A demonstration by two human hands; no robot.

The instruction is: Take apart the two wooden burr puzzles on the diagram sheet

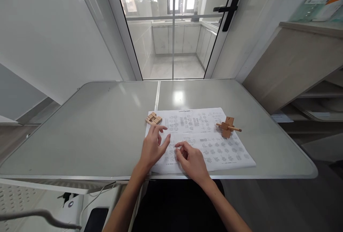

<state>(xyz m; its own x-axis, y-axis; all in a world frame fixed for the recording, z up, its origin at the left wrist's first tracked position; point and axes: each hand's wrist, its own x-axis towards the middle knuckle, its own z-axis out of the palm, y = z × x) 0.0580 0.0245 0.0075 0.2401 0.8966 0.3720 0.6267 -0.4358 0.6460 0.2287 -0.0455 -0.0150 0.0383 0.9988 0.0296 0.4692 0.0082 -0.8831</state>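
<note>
My left hand (pixel 153 146) hovers over the left part of a printed sheet (pixel 197 135), its thumb and fingers apart and nothing in it. Just beyond its fingertips lies a flat wooden block puzzle (pixel 154 118), light in colour, at the sheet's upper left corner. Over the lower middle of the sheet, my right hand (pixel 193 160) has its fingers curled in towards the thumb, and I see nothing held there. A darker wooden puzzle of crossed flat pieces with a rod through it (pixel 227 127) rests on the right side of the sheet, apart from both hands.
The sheet lies on a pale grey table (pixel 88 135) with a metal edge and a seam. Behind stands a glass door with a black handle (pixel 229 9). A wooden shelf unit (pixel 289 57) is at right. Below the table's left front are a dark phone (pixel 96 219) and cables.
</note>
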